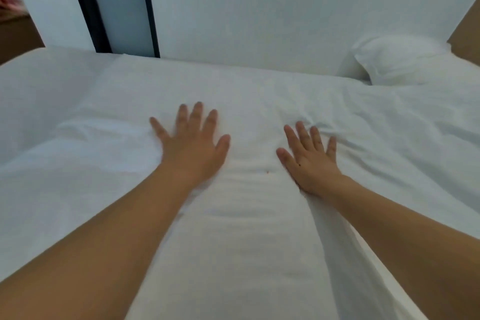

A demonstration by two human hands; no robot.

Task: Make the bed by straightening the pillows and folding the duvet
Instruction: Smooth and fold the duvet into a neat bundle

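1. Two bare forearms are reaching in from the bottom corners of the frame, over a long raised fold of the white cotton duvet [246, 215] that is running up the lower middle.
2. At mid-frame the left hand [193, 147] is lying palm down on the duvet with its fingers [196, 114] straight and spread wide, grasping nothing, only pressing on the cloth.
3. Just right of centre, the right hand [310, 161] is resting flat at the edge of that fold, its fingers [301, 132] likewise stretched and released, touching a knot of creases.
4. By my judgement, the step in hand is smoothing the duvet, with pillow work yet to come; the next move is likely calling for both palms to sweep outward, pushing the creases toward the sides.
5. Farther off, at the upper right, a plump white pillow [405, 62] is lying against the pale wall [259, 8], well apart from both hands.
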